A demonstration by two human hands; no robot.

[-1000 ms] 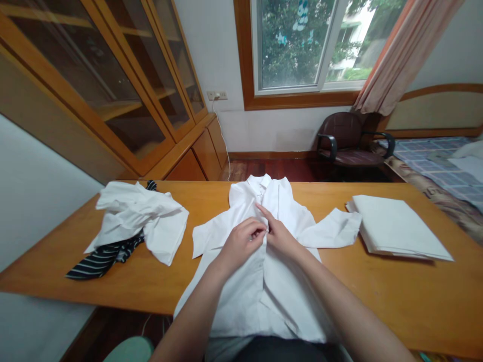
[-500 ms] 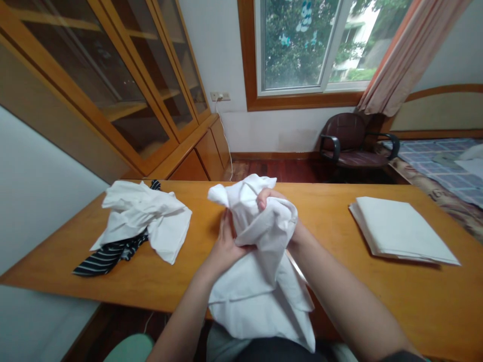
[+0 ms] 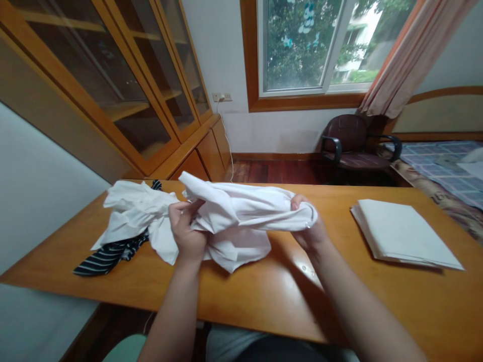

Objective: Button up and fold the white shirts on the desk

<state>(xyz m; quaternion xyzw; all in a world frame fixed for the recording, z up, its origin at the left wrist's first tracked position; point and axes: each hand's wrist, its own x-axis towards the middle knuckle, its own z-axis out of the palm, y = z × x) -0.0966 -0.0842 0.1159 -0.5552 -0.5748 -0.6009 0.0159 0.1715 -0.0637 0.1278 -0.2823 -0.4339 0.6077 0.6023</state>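
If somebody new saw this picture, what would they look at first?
Probably the bunched white cloth, held over the middle of the wooden table by the left grip and right grip. Then maybe the dark striped cloth on the left, poking out from under crumpled white fabric.

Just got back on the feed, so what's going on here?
A person has a white shirt bunched up over the table, the left hand gripping one end and the right hand the other. Part of it hangs below; whether that touches the table is hard to tell. To the left, a crumpled white cloth lies partly over a striped cloth. To the right lies a folded white bundle.
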